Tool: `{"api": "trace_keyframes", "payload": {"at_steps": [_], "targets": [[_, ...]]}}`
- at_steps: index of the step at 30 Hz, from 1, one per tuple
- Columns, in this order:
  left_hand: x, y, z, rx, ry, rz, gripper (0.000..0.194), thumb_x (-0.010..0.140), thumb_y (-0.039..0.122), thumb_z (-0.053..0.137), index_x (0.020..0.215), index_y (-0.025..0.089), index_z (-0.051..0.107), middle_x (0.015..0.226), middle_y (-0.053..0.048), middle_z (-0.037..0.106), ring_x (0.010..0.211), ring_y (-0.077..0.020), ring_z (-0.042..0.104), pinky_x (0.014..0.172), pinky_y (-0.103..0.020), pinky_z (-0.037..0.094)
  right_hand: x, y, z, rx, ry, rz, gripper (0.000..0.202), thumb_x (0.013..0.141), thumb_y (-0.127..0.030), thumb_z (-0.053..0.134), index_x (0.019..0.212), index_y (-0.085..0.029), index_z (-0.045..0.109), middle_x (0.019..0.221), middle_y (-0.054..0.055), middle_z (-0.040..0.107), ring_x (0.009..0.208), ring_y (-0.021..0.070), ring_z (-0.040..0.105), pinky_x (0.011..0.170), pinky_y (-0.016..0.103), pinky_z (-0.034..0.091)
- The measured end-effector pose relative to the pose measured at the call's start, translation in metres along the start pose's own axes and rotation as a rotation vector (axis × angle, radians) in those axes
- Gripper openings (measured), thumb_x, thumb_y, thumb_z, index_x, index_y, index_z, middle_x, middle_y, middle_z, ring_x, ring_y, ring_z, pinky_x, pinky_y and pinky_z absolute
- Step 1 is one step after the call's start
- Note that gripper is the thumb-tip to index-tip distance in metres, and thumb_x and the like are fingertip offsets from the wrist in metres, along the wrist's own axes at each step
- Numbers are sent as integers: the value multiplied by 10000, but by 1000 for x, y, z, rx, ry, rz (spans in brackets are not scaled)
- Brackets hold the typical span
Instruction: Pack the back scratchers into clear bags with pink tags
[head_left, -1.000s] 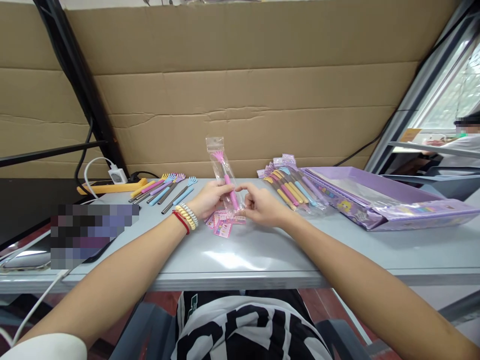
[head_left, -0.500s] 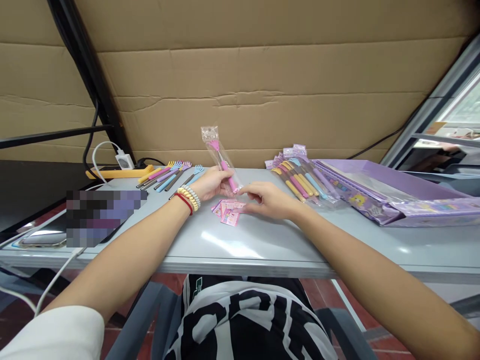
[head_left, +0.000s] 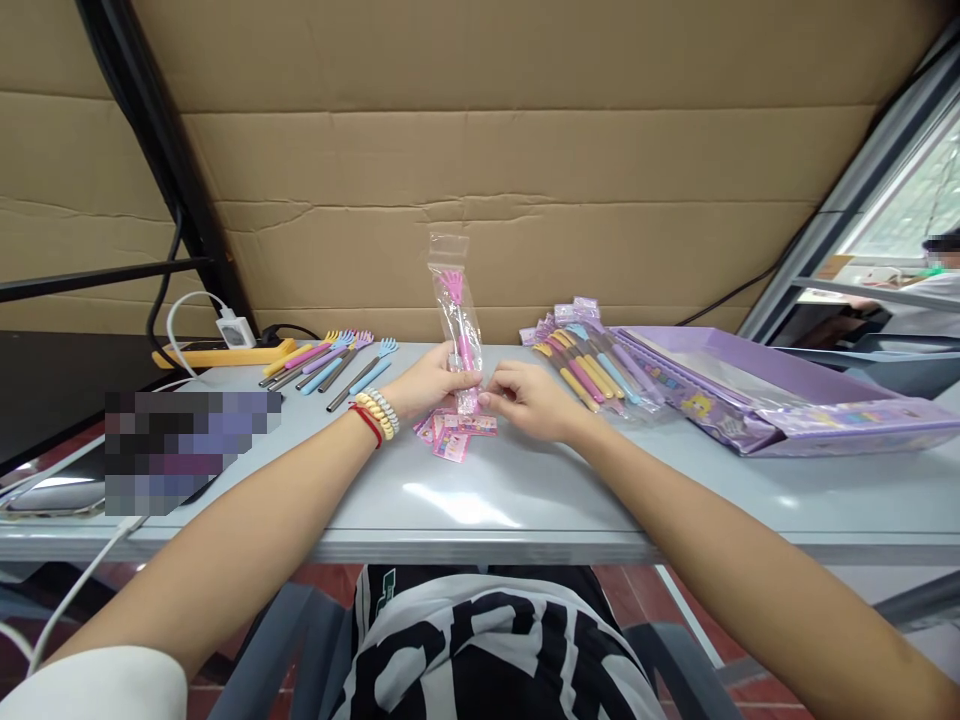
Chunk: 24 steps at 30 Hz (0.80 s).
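Upright in my left hand (head_left: 442, 382) is a clear plastic bag (head_left: 469, 255) with a pink back scratcher (head_left: 454, 290) inside, its fingered head near the top. Thumb and fingers close around the bag's lower part. My right hand (head_left: 517, 398) is curled, thumb and forefinger pinched at the bag's lower right corner. A patterned pink piece shows at the bag's bottom; whether it is inside cannot be made out. Just below both hands, several small pink printed cards (head_left: 451, 445) lie overlapping on the grey table (head_left: 555, 500).
Several unbagged back scratchers (head_left: 337, 362) lie at left, near a yellow power strip (head_left: 225, 355) with a white charger (head_left: 236, 330). Bagged ones (head_left: 592, 370) are piled at right beside a purple box (head_left: 855, 415). Cardboard (head_left: 480, 160) stands behind. A blurred-out device lies front left.
The bag has turned from a leftward tilt to nearly upright and shifted slightly right. My right fingers remain at its lower end. The camera view has shifted a little.
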<state>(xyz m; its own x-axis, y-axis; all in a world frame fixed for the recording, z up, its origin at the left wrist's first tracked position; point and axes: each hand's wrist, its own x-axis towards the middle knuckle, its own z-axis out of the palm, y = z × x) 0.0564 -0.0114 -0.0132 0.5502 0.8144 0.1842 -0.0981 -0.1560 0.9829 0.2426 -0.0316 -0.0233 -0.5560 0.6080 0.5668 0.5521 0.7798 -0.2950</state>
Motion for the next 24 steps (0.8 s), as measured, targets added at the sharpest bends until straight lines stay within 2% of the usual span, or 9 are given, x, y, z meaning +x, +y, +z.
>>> {"api": "trace_keyframes", "payload": {"at_steps": [3,7,11,13,15,19,24], "targets": [[-1,1,0,-30,-10,-19,352,708,256,730,931,173,470,766,13,571,670,-132,612,641,-315,517,1,0,0,-39,8,103,262,823,-282,537,598,-159,486,634,1,472,586,107,404,573,246,287],[-3,1,-2,35,-39,41,474,620,152,785,991,168,491,825,-7,592,729,-131,612,694,-306,509,2,-3,-2,-27,11,175,318,817,-360,542,580,-165,459,598,-5,477,563,100,397,551,239,276],[-3,2,-3,63,-56,54,576,632,139,774,1131,174,488,891,-38,606,775,-143,614,704,-312,510,2,-5,-3,31,31,246,333,791,-403,578,588,-171,450,577,-10,483,552,99,415,529,237,285],[-3,3,-3,116,-55,66,554,641,155,771,1130,160,512,908,-56,619,809,-153,613,708,-305,506,2,-4,-3,125,42,311,336,752,-425,629,639,-183,426,583,-20,495,539,97,437,509,232,299],[-3,4,-3,170,-64,87,508,646,174,770,1100,145,543,921,-64,630,833,-157,611,712,-294,500,1,-3,-3,315,22,376,366,705,-431,681,765,-201,403,608,-36,527,523,104,481,482,227,331],[-2,3,-4,212,-56,92,470,642,187,766,1057,134,552,802,-25,630,707,-132,613,651,-280,491,0,-3,-4,668,-53,429,547,676,-397,719,1027,-225,337,562,-84,547,455,123,514,434,234,392],[-1,2,-4,182,-49,78,428,645,158,742,1012,133,521,692,3,620,620,-129,612,597,-268,479,2,-3,-7,780,-76,442,535,677,-349,739,1048,-208,380,488,-98,529,404,115,511,405,224,405]]}}
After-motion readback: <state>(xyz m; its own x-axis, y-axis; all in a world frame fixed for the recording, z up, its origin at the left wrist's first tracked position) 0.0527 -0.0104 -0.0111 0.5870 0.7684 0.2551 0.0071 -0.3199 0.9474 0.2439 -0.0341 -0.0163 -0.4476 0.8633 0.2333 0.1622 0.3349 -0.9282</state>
